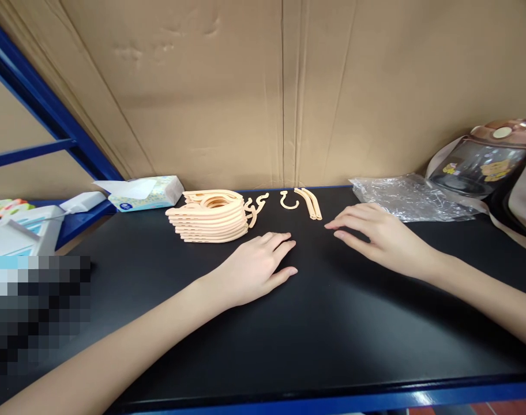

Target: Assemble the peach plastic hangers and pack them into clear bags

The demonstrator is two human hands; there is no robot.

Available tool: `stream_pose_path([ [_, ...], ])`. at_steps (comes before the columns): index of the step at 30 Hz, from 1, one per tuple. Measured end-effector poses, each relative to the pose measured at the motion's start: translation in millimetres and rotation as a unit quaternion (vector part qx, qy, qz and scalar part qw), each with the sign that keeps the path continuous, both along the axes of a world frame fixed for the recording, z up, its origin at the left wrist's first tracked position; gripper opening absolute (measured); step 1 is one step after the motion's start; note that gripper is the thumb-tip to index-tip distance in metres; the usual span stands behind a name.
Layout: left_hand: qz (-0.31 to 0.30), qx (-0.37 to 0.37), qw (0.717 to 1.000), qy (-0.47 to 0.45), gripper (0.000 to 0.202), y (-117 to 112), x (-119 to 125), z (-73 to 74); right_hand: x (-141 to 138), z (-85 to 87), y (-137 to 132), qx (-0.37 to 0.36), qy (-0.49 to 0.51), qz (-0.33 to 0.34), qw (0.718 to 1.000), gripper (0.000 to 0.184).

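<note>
Tissue pack back left, plastic bag back right. I have my left hand flat and empty just short of the hanger stack, my right hand likewise near the curved strips.

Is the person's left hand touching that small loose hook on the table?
Apart. The head view shows bare black table between the left hand and the hook.

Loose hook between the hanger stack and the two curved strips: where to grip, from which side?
Probably pinch the hook at the bottom of its curve, coming from above on the near side. It lies flat on the black table, open end facing away, clear of the strips and stack. The left hand is nearest.
</note>
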State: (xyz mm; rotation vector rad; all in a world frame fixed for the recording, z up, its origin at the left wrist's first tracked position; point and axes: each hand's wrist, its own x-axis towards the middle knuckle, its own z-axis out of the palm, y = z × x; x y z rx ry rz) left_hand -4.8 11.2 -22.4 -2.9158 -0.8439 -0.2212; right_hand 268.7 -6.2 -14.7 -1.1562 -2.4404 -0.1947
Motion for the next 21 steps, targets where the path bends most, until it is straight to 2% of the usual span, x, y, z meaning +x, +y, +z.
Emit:
stream_pose_path([
  [4,-0.004,0.01,1.0,-0.004,0.046,0,-1,-1.3,2,6.8,10,0.022,-0.053,-0.027,0.998,0.027],
  [8,-0.001,0.014,1.0,-0.002,0.045,0,-1,-1.9,-8,5.1,25,0.01,-0.103,-0.012,0.995,0.03],
  [17,-0.001,0.007,1.0,0.002,0.047,1,-1,-2.8,-70,-6.1,72,0.055,-0.154,0.042,0.986,0.035],
  [21,-0.001,0.004,1.0,0.006,0.046,0,0,-2.4,-95,-13.5,97,0.061,-0.14,0.046,0.987,0.039],
])
